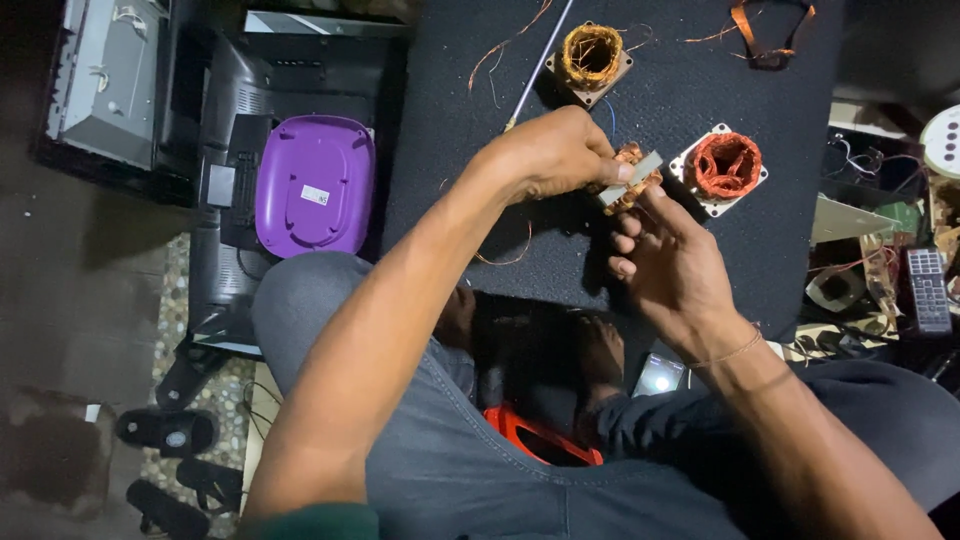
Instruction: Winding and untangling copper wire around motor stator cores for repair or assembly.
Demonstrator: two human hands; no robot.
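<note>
Purple plastic lid (314, 184) at far left; left hand (555, 152), fingers clamped on a copper-wound motor stator (630, 178) above the dark mat (450, 150); right hand (668, 262), fingertips pinching the stator's underside; red-wound stator (722, 166) just beside.

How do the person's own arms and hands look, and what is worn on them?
Both forearms are bare, with no gloves on the left hand or the right hand. A thin thread bracelet circles the right wrist. A dark green sleeve edge shows at the left upper arm.
</note>
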